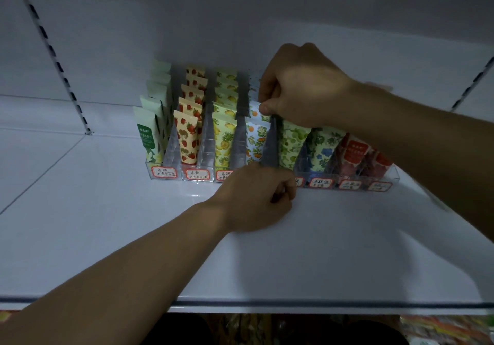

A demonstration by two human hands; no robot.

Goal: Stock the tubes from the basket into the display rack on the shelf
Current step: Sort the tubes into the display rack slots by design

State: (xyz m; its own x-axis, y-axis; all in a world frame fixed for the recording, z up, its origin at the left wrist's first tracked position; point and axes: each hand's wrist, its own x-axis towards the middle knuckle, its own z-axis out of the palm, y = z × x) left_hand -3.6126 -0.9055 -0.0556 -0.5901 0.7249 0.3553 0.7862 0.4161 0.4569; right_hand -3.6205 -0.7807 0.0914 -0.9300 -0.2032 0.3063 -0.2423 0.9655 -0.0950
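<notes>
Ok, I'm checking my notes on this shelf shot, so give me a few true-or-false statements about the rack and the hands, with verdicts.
1. The strawberry tubes sit in the second lane from the left of the display rack. True.
2. The right hand rests flat on the shelf. False: it is raised over the rack, fingers pinched at the tube tops.
3. The left hand is at the rack's front edge. True.
4. Every lane is empty. False: the visible lanes hold tubes.
5. The front labels are red-bordered. True.

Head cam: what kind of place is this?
Likely a retail shop aisle: white slotted shelf, clear display rack sorting printed tubes by lane, and handwritten red-bordered labels along its front.
</notes>
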